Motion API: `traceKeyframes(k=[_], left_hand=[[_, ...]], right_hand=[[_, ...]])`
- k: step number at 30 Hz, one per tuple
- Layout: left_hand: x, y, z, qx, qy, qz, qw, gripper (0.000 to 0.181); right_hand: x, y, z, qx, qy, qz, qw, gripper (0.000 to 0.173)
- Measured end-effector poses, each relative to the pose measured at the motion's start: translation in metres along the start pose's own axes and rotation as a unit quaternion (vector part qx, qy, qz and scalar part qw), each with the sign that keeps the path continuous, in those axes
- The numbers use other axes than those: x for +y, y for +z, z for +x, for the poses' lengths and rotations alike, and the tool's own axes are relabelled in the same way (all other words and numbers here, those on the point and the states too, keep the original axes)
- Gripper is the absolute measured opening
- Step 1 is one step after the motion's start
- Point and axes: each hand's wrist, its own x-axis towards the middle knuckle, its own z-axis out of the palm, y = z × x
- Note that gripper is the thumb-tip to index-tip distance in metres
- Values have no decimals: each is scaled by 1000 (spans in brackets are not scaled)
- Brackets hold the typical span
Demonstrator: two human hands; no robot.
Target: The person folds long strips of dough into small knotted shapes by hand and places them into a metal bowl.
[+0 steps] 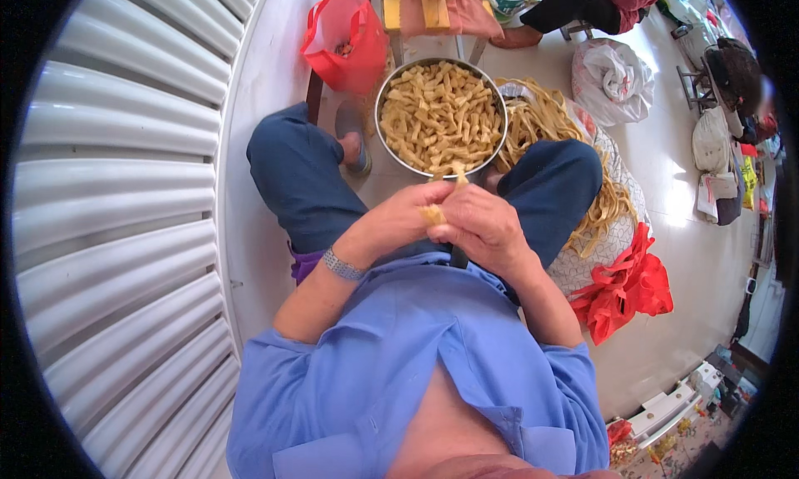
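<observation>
My left hand point(409, 212) and my right hand point(477, 220) meet over my lap, both closed around a yellowish-tan strip point(432, 214). One end of the strip pokes out between the fingers, and another part sticks up above my right hand. Just beyond the hands stands a round metal basin point(379, 129), filled with short, knotted-looking tan pieces point(437, 117). Long strips of the same colour point(543, 120) lie in a loose heap to the right of the basin and spill down beside my knee. The fingers hide much of the held strip.
A red bag point(356, 61) stands left of the basin, near a small stool point(409, 8). Patterned cloth point(615, 235) and red fabric point(630, 285) lie at right, with a white sack point(612, 82) farther off. Another person's leg point(562, 8) shows at top. White radiator-like panels point(118, 210) line the left.
</observation>
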Motion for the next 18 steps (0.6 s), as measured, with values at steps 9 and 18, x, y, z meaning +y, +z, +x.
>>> traceKeyframes(k=[9, 18], left_hand=[[35, -1, -14, -10, -113, 379, 918, 24], [17, 0, -30, 64, -22, 517, 853, 12]], right_hand=[[10, 17, -1, 74, 91, -18, 993, 12], [22, 20, -20, 5, 343, 156, 926, 32]])
